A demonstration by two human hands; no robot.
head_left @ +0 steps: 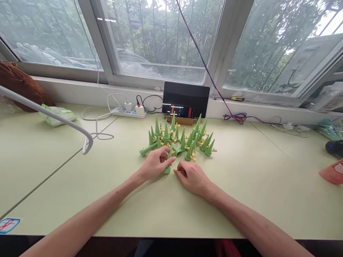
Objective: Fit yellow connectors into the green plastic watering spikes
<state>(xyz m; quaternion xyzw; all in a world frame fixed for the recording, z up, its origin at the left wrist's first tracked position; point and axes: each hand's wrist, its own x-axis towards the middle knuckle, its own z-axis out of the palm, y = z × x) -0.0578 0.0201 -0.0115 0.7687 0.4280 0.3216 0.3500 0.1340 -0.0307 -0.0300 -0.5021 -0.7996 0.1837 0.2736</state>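
My left hand [157,164] is closed around a green plastic cone-shaped spike [167,170], which stands upright with its wide ribbed base at the table. Close to it on the right, my right hand [194,176] is pinched shut just above the tabletop. Something small and yellowish shows at its fingertips, too small to make out. Just beyond both hands stand several similar green spikes [188,153], most of them upright with small yellow side valves [193,157]. A couple of spikes lie on their sides, one green spike [147,149] at the left of the group.
A dark tablet [186,94] leans at the window sill behind the spikes. A power strip [128,113] with plugs and white cables lies to its left. A grey curved bar [53,116] crosses the left side. Bundled red-blue wires [235,117] lie right; a screwdriver [237,98] rests on the sill.
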